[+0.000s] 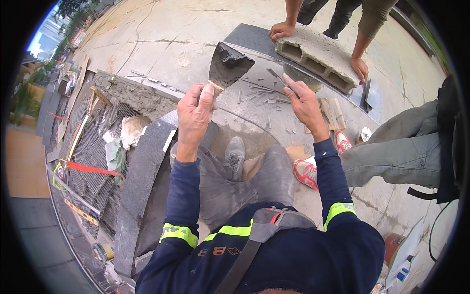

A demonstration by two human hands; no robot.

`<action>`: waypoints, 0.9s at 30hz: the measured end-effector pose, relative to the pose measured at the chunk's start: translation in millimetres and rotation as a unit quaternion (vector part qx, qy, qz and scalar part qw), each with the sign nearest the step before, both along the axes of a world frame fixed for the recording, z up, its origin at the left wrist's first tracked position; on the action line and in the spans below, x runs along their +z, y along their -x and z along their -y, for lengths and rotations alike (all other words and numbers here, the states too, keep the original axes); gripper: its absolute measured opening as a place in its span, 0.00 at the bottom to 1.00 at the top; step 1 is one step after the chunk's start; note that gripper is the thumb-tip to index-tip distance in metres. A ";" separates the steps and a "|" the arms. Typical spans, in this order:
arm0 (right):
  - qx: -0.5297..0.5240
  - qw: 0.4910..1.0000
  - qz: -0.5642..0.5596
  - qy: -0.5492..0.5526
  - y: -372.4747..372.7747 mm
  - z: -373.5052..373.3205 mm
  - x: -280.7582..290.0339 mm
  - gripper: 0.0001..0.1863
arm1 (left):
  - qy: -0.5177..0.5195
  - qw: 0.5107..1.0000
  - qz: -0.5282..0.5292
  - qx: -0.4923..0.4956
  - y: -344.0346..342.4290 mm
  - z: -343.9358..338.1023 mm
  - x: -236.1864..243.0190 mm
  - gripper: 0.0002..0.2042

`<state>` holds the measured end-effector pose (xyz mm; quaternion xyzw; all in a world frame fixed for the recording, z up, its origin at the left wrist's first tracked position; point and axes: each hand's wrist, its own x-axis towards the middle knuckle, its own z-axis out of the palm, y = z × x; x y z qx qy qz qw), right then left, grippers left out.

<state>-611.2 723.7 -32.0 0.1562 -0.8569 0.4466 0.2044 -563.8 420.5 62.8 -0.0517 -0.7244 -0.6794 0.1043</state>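
Note:
My left hand (197,109) grips a trowel by its short pale handle. The wide, dark trowel blade (227,68) points away from me and carries a lump of grey mortar. To the right, my right hand (307,105) is closed on a thin metal blade tool (277,75), perhaps a small spatula, its handle hidden in my fingers. Its tip angles toward the trowel, apart from it. Just beyond, a hollow concrete block (318,55) lies on a dark grey stone slab (252,35), and another person's hands (281,31) rest at its two ends.
Small grey strips (262,89) are scattered on the concrete floor. Left of my legs leans a large stone slab (139,191), beside a heap of wire mesh (90,161) and a spirit level (81,211). A second person's legs (391,152) stand close on the right.

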 end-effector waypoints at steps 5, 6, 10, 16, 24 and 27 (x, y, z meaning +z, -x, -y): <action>0.065 0.904 0.194 0.374 -80.2 52.0 66.7 0.19 | 0.029 0.999 -0.026 0.003 1.6 -11.7 -31.0 0.18; 0.097 0.875 0.223 0.418 -89.4 60.5 72.7 0.20 | 0.014 1.000 -0.001 -0.001 -0.6 -16.4 -33.7 0.16; 0.079 0.851 0.282 0.436 -87.6 82.3 65.3 0.18 | 0.048 0.999 0.006 0.011 -7.7 -46.8 -29.3 0.15; 0.075 0.863 0.247 0.434 -72.1 86.9 68.3 0.17 | 0.262 0.959 -0.097 0.045 -15.7 -45.6 -41.8 0.14; 0.135 0.974 -0.019 0.183 -49.5 27.9 81.3 0.19 | 0.106 0.991 0.075 -0.037 -15.1 9.1 -34.5 0.14; 0.176 0.978 -0.046 0.104 -42.4 16.2 77.7 0.24 | 0.047 0.989 0.114 -0.081 -12.4 14.2 -15.4 0.14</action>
